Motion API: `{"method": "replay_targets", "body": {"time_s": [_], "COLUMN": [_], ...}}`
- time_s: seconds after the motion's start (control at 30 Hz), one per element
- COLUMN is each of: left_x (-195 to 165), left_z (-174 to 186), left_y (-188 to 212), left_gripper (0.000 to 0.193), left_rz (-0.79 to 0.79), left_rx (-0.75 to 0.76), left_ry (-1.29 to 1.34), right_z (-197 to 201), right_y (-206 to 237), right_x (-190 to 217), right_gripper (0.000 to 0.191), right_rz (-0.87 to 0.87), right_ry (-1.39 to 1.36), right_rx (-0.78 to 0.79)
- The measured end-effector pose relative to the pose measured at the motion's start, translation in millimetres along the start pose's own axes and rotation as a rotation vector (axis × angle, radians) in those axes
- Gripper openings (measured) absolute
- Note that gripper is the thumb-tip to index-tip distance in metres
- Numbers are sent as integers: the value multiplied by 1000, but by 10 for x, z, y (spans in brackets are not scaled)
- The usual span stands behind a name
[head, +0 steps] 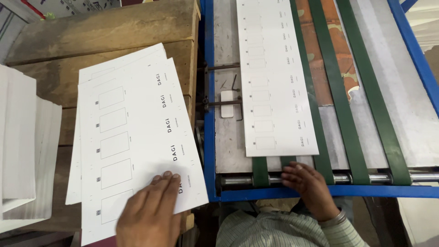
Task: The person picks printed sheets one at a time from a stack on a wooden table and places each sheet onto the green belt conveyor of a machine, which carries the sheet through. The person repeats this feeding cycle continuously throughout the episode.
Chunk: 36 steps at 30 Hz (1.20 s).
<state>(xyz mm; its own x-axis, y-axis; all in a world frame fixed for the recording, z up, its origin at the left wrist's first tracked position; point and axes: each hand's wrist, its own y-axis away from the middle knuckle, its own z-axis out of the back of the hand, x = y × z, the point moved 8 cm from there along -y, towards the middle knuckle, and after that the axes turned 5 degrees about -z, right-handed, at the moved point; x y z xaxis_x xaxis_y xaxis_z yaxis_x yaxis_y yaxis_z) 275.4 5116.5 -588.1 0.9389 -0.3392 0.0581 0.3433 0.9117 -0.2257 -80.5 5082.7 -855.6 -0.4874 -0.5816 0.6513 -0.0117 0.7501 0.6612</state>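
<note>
1. Printed white sheets (137, 132) lie fanned on a brown cardboard stack (91, 36), left of the blue-framed machine (209, 91).
2. Left hand (148, 212) presses flat on the top sheet, grip released, fingers spread.
3. Right hand (307, 183) rests open at the steel roller (366, 177), grasping nothing.
4. Another printed sheet (274, 77) rides the green belts (343, 91).
</note>
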Motion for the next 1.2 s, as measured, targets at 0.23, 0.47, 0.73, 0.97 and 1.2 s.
{"method": "replay_targets", "body": {"time_s": [0.23,0.47,0.73,0.97,1.2], "left_x": [-162,-1598,-677,-687,-823], "left_z": [497,170,466,522,593], "left_y": [196,449,986,1517,2069], "left_gripper": [44,61,51,35,43], "left_rz": [8,-306,0,48,91], "left_rx": [-129,-82,-70,-110,-124], "left_ry": [176,343,-9,-27,23], "right_z": [-851,-1203,280,1207,1374], "right_y": [943,1517,966,1240,1749], "right_x": [-167,-474,-375,-961,-1587], "right_gripper": [53,54,30,27,31], "right_rz": [38,-23,296,363,374], "right_ry": [42,-317,-80,-92,-33], "right_rx": [569,519,-127,-318,-323]}}
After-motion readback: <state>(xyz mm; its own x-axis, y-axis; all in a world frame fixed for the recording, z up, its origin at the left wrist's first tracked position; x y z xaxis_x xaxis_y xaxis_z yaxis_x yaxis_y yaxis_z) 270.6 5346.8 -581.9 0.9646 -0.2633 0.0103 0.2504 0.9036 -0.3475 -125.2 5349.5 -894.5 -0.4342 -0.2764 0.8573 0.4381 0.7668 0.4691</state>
